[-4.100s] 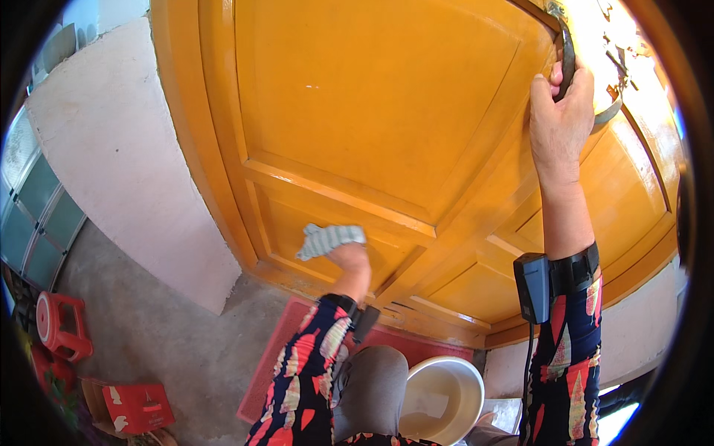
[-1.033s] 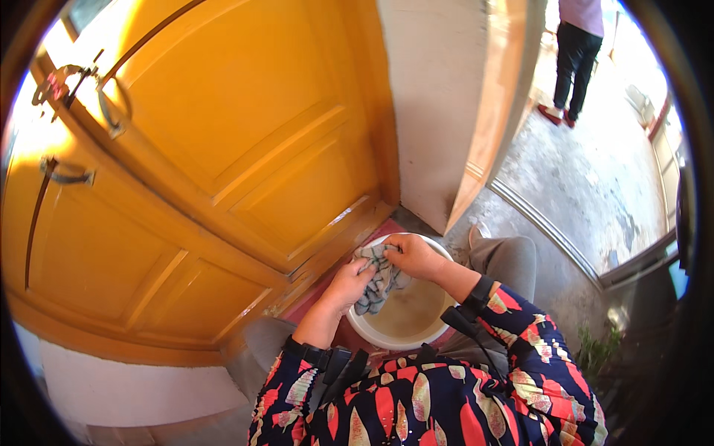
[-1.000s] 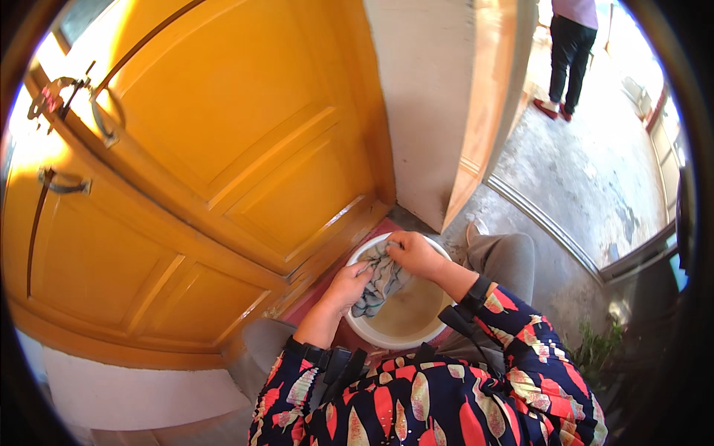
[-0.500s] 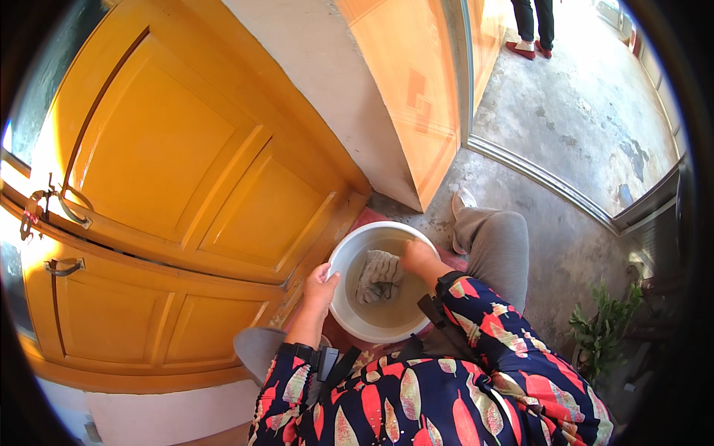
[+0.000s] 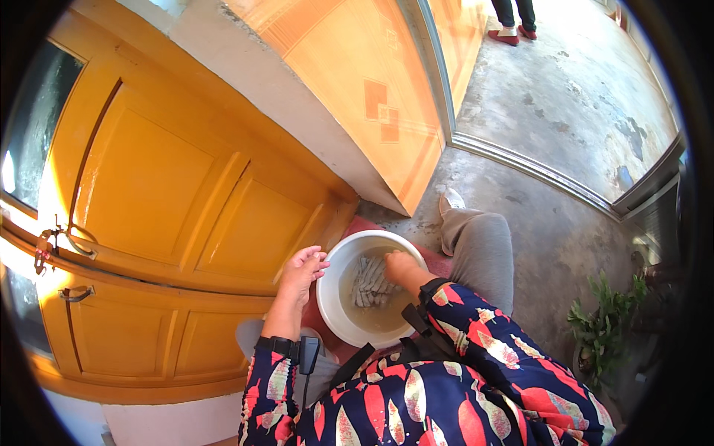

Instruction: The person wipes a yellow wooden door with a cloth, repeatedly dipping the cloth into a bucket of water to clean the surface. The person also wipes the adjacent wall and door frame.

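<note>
A white plastic basin [image 5: 324, 312] stands between my knees with cloudy water in it. In the water lies a bunched, wet grey-white cloth [image 5: 370, 282], its folds running lengthwise. My right hand [image 5: 404, 267] reaches inside from the right and is closed on the cloth's right edge; its fingertips are hidden. Beside the basin's left rim is my left hand [image 5: 301, 270], fingers loosely stretched and apart, holding nothing. Its fingertips are close to the rim; whether they touch it I cannot tell.
Yellow wooden cabinet doors [image 5: 149, 178] rise at the left. A tiled wall corner [image 5: 387, 111] and a metal door track [image 5: 532, 172] lie ahead. A leafy plant [image 5: 601, 327] stands at the right. Beyond the doorway a person in red shoes [image 5: 504, 36] stands.
My left hand has come off its grip on the basin's rim and opened. The cloth looks more gathered into folds under my right hand. The view has shifted slightly.
</note>
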Demonstrator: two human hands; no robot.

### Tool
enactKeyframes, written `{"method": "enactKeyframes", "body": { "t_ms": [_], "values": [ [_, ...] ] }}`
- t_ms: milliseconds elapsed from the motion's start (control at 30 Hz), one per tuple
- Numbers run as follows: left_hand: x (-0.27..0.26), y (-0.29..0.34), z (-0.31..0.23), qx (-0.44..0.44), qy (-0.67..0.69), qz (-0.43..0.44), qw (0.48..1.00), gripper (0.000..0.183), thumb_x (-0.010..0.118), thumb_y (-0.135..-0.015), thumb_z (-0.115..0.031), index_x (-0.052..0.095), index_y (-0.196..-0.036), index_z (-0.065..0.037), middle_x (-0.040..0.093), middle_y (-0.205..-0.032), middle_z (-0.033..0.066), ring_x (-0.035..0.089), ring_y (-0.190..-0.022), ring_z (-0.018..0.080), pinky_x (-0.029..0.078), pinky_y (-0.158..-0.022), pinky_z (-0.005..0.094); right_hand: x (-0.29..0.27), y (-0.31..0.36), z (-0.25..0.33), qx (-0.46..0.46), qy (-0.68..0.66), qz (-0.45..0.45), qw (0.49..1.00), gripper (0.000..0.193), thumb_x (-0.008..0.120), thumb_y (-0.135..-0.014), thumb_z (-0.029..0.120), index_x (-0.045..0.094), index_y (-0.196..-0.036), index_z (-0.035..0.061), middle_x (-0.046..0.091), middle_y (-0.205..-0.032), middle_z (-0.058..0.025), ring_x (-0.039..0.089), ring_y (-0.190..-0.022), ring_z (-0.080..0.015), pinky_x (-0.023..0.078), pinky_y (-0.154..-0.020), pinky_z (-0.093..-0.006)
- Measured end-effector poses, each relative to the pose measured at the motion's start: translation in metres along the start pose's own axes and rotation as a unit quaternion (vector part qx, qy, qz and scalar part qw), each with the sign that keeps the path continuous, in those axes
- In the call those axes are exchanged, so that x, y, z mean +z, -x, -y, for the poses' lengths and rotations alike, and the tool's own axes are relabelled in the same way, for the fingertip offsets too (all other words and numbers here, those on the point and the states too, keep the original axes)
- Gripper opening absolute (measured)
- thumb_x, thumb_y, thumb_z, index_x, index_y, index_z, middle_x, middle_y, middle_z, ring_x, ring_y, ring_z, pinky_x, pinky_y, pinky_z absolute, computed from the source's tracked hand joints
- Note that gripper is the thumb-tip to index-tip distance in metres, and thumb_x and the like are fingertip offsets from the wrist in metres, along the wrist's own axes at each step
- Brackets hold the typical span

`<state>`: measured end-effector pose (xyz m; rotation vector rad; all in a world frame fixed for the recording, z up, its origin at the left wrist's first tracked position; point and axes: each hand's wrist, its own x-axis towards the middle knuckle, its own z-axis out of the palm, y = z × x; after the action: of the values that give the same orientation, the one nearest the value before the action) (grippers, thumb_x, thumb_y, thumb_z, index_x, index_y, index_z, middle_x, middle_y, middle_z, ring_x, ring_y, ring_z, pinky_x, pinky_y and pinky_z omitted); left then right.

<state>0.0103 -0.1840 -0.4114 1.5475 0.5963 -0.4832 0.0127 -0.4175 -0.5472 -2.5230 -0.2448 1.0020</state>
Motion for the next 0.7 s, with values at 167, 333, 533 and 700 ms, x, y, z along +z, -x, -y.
{"method": "enactKeyframes", "body": {
  "t_ms": [167,333,533,700],
  "values": [
    [-0.003,-0.014,0.005,-0.011,0.021,0.031,0.999,0.040,0.059,-0.096,-0.024,0.052,-0.128,-0.002,0.064,-0.113,0.0097,0.064,-0.097,0.0171,0.048,-0.081,0.0275,0.012,0.002,-0.010,-0.008,0.077,0.083,0.994,0.032,0.059,-0.083,0.016,0.066,-0.114,0.0071,0.063,-0.119,-0.0157,0.063,-0.110,-0.0336,0.051,-0.093,-0.0416],
    [-0.021,-0.019,0.035,-0.009,0.044,0.038,0.998,0.032,0.055,-0.099,-0.023,0.054,-0.124,-0.003,0.064,-0.112,0.0112,0.064,-0.098,0.0188,0.049,-0.082,0.0291,0.047,0.001,-0.015,-0.050,0.094,0.103,0.989,0.037,0.058,-0.083,0.019,0.063,-0.118,0.0093,0.062,-0.118,-0.0147,0.060,-0.112,-0.0341,0.051,-0.092,-0.0438],
    [-0.048,-0.025,0.067,-0.050,0.102,0.001,0.994,0.030,0.057,-0.098,-0.023,0.058,-0.120,-0.003,0.065,-0.110,0.0102,0.063,-0.096,0.0166,0.049,-0.081,0.0284,0.090,-0.023,-0.004,-0.103,0.139,0.157,0.972,0.043,0.060,-0.080,0.022,0.063,-0.122,0.0210,0.047,-0.137,-0.0128,0.042,-0.129,-0.0356,0.041,-0.099,-0.0500],
    [-0.052,-0.022,0.065,0.040,0.144,0.038,0.988,0.029,0.058,-0.097,-0.018,0.058,-0.120,0.000,0.066,-0.109,0.0092,0.062,-0.094,0.0138,0.048,-0.081,0.0268,0.123,-0.020,-0.018,-0.103,0.243,0.164,0.950,0.041,0.060,-0.080,0.025,0.066,-0.121,0.0244,0.035,-0.148,-0.0137,0.031,-0.135,-0.0398,0.036,-0.101,-0.0537]
  ]
}}
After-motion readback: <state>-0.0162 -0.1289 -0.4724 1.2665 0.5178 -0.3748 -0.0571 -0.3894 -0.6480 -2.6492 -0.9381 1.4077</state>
